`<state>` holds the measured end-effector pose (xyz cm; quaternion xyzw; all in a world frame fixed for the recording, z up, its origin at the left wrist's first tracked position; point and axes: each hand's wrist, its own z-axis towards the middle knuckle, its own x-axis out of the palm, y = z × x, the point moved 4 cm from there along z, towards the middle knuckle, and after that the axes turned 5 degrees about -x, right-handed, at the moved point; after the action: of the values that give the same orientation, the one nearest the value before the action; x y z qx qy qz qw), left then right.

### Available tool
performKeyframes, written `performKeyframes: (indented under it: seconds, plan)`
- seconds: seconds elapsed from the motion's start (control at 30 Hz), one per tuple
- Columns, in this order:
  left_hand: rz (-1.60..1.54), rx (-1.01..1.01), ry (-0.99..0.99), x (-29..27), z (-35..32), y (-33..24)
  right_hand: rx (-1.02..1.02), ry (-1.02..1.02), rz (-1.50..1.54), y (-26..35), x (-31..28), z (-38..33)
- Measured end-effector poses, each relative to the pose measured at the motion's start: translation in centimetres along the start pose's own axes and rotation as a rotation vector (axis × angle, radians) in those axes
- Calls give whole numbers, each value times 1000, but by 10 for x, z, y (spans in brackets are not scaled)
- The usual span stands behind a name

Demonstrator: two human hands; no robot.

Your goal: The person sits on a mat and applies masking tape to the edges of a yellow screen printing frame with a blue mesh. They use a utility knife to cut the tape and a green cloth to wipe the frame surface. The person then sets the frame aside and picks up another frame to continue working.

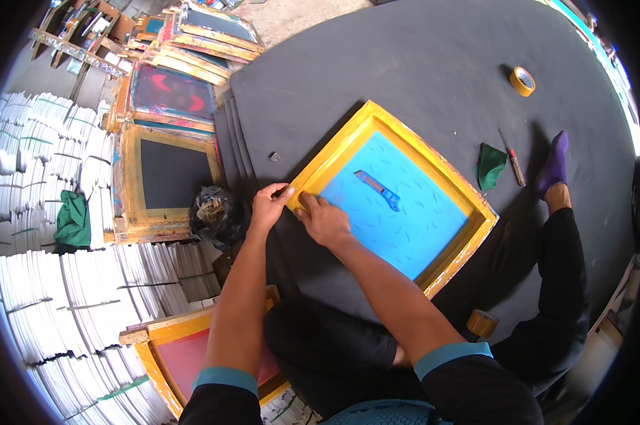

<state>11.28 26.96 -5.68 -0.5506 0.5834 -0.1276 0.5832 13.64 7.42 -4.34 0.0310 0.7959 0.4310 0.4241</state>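
Observation:
A screen printing frame (433, 152) with yellow-taped sides and blue mesh lies tilted in front of me, its left corner toward my hands. At that corner my left hand (269, 207) grips the outer edge, thumb and fingers closed on it. My right hand (325, 221) reaches over the side, its curled fingers pressed against the inside of the same corner; the fingertips are partly hidden. On the blue mesh, which bears small dark marks, rests a blue utility knife (378, 190). Whether a loose strip of tape is under my fingers, I cannot tell.
Dark sheets (419, 64) form the surface beneath. A yellow tape roll (522, 81), green cloth (490, 166), red-handled screwdriver (515, 164) and brown tape roll (481, 324) lie around. Left stand stacked frames (171, 92), a black plastic bag (217, 216) and white paper bundles (44, 297).

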Motion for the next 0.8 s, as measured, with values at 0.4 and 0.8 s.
performKeyframes:
  seconds: [0.4,0.8]
  plan:
    - [-40,33,-155,18,-9,-3,-21,118,-173,7,-12,-3]
    - [31,94,-208,24,-15,-5,1,16,-204,5,6,4]
